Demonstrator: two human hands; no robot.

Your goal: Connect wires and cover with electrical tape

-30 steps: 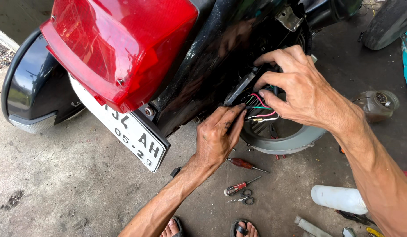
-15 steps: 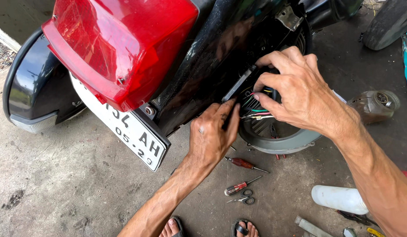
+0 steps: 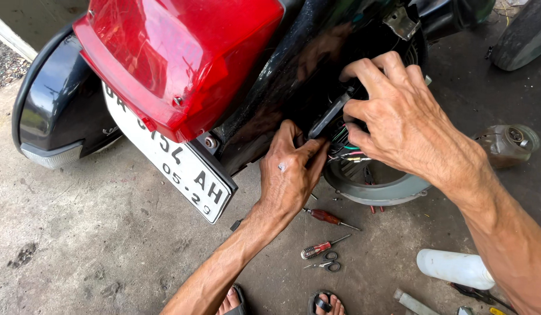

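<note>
Red tail light, white number plate

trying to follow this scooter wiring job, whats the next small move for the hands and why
Probably ease the grey flat part a little further along the black body panel. The right hand pinches its upper end beside the coloured wires, while the left hand presses its fingertips at the lower end, so both look set to guide it. Whether it is seated is hidden.

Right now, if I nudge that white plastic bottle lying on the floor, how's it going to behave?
The white plastic bottle lies on its side on the concrete floor, so its round body would probably roll. It looks thin-walled, so likely light and a bit squashy. Whether it holds liquid cannot be told.
</note>
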